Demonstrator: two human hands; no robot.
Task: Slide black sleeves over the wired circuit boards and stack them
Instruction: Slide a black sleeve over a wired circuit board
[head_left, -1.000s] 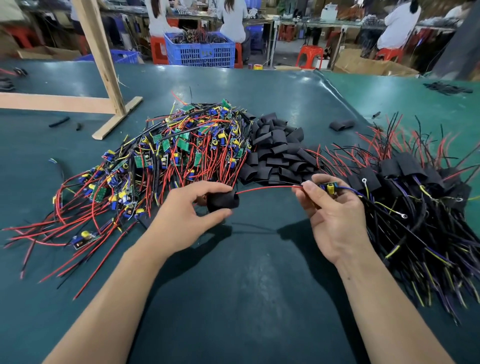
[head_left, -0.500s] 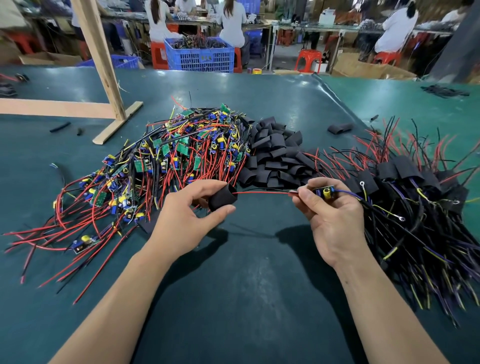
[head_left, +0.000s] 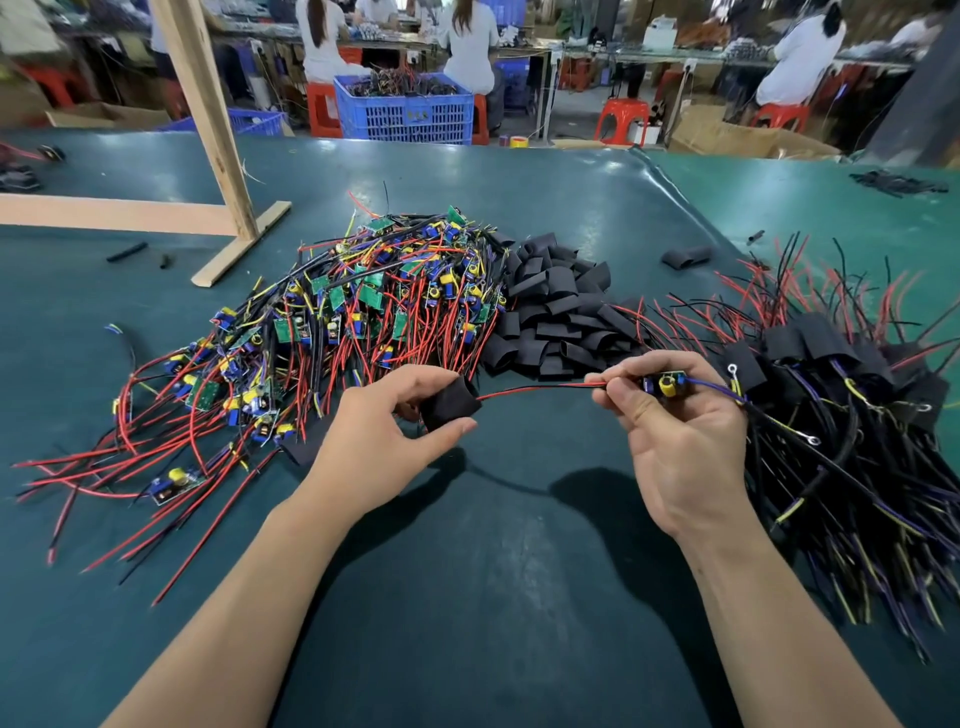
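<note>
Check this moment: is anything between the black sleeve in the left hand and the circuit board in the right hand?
Nothing visible. The sleeve, pinched by the left hand, is already threaded on the red wires, which run bare to the board pinched by the right hand, above the table.
</note>
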